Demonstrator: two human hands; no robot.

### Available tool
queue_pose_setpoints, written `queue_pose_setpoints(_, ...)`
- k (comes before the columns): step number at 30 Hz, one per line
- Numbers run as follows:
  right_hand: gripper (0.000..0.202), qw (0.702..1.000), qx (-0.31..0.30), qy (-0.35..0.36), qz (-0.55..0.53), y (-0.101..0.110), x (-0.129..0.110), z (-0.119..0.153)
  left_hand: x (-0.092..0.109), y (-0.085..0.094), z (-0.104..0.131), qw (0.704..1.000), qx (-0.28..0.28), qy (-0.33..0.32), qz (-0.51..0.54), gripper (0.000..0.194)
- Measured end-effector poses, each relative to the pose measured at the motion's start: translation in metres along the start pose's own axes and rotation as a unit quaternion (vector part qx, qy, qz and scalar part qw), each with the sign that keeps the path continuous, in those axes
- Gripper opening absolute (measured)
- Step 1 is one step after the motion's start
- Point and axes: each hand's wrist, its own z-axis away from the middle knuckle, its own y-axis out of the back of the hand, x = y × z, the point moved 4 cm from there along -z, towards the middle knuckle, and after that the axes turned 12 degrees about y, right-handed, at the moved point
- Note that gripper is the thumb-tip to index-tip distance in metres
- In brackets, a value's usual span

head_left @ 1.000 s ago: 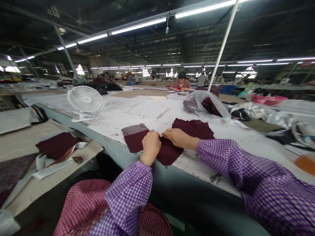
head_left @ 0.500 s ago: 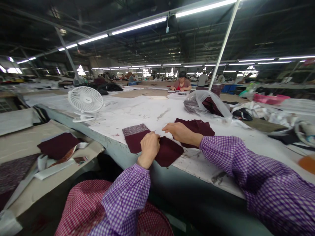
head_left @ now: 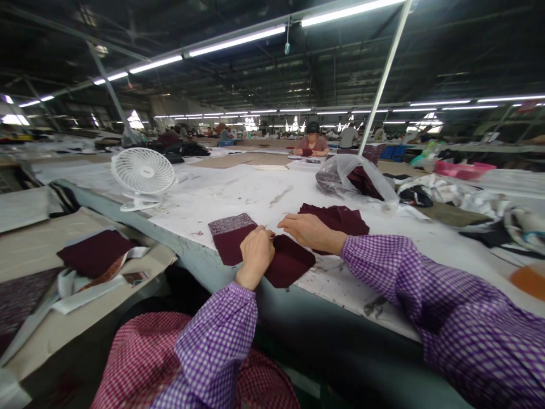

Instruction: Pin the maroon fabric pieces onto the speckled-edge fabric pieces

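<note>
Near the front edge of the white-covered table [head_left: 251,190], my left hand [head_left: 256,250] is closed in a pinch at the upper left part of a maroon fabric piece [head_left: 289,262]; what its fingertips hold is too small to make out. To its left lies another maroon piece [head_left: 232,241] with a speckled grey band [head_left: 230,224]. My right hand [head_left: 309,230] is held just right of the left one, fingers together and bent, its fingertips above the maroon piece. Behind and beneath that wrist is a stack of maroon pieces [head_left: 344,218].
A white fan [head_left: 143,171] stands at the table's left edge. A clear plastic bag [head_left: 355,179] with maroon cloth lies beyond the stack. Cloth scraps [head_left: 96,253] rest on a lower surface at left. A person [head_left: 312,142] sits across the table; a pink basin [head_left: 464,168] is at right.
The whole view has shifted slightly. Both hands keep nearly the same places over the maroon piece. The person across the table has raised a dark red piece.
</note>
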Motion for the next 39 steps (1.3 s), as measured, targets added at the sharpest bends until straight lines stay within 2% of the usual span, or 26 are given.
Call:
queue_pose_setpoints(3,0.025,1.0,-0.017,0.002,0.004,-0.005,-0.001,0.001,-0.003,0.003,0.001,0.999,-0.007,-0.005,0.054,0.028)
queue_pose_setpoints(6,0.023,1.0,-0.003,0.005,-0.009,-0.004,-0.007,0.001,-0.006,0.01,0.006,0.991,-0.01,-0.035,0.125,0.025)
queue_pose_setpoints(9,0.019,0.999,0.04,0.015,-0.016,0.012,-0.016,-0.002,-0.012,0.026,0.018,0.974,0.01,-0.066,0.215,0.023)
queue_pose_setpoints(11,0.017,0.994,0.075,0.036,-0.066,0.029,-0.022,-0.006,-0.02,0.039,0.028,0.955,0.022,-0.074,0.288,0.02)
queue_pose_setpoints(13,0.02,0.974,0.127,0.037,-0.183,0.049,-0.026,-0.008,-0.03,0.049,0.037,0.929,0.006,-0.06,0.365,0.016)
queue_pose_setpoints(16,0.029,0.915,0.198,-0.012,-0.352,0.075,-0.029,-0.008,-0.047,0.058,0.047,0.882,-0.044,-0.007,0.47,0.017)
queue_pose_setpoints(18,0.032,0.907,0.175,-0.03,-0.383,0.083,-0.04,-0.007,-0.052,0.064,0.054,0.854,-0.056,0.018,0.517,0.021)
queue_pose_setpoints(21,0.029,0.931,0.104,-0.017,-0.349,0.083,-0.065,-0.006,-0.05,0.073,0.064,0.842,-0.026,0.021,0.538,0.023)
queue_pose_setpoints(23,0.02,0.936,0.111,-0.015,-0.333,0.082,-0.076,-0.006,-0.045,0.078,0.069,0.844,-0.006,0.011,0.536,0.024)
queue_pose_setpoints(25,0.01,0.923,0.135,-0.03,-0.358,0.08,-0.079,-0.006,-0.043,0.08,0.072,0.832,-0.013,0.004,0.554,0.028)
queue_pose_setpoints(27,0.007,0.905,0.143,-0.051,-0.397,0.08,-0.077,-0.006,-0.045,0.081,0.073,0.794,-0.041,0.001,0.606,0.032)
queue_pose_setpoints(29,0.007,0.896,0.138,-0.069,-0.417,0.082,-0.075,-0.006,-0.05,0.086,0.073,0.743,-0.057,-0.007,0.667,0.032)
queue_pose_setpoints(31,0.007,0.896,0.134,-0.084,-0.414,0.085,-0.074,-0.005,-0.056,0.096,0.075,0.718,-0.021,-0.014,0.695,0.029)
queue_pose_setpoints(32,0.007,0.898,0.13,-0.089,-0.41,0.087,-0.074,-0.005,-0.059,0.102,0.077,0.725,0.014,-0.017,0.688,0.025)
queue_pose_setpoints(33,0.007,0.901,0.125,-0.091,-0.406,0.087,-0.075,-0.005,-0.06,0.108,0.081,0.745,0.055,-0.017,0.664,0.02)
queue_pose_setpoints(35,0.007,0.907,0.114,-0.095,-0.394,0.088,-0.079,-0.005,-0.056,0.12,0.09,0.808,0.147,-0.026,0.57,0.011)
queue_pose_setpoints(37,0.008,0.91,0.112,-0.098,-0.387,0.089,-0.082,-0.004,-0.045,0.127,0.1,0.864,0.227,-0.071,0.444,0.009)
queue_pose_setpoints(39,0.01,0.91,0.112,-0.099,-0.386,0.089,-0.086,-0.004,-0.03,0.128,0.107,0.892,0.276,-0.141,0.328,0.013)
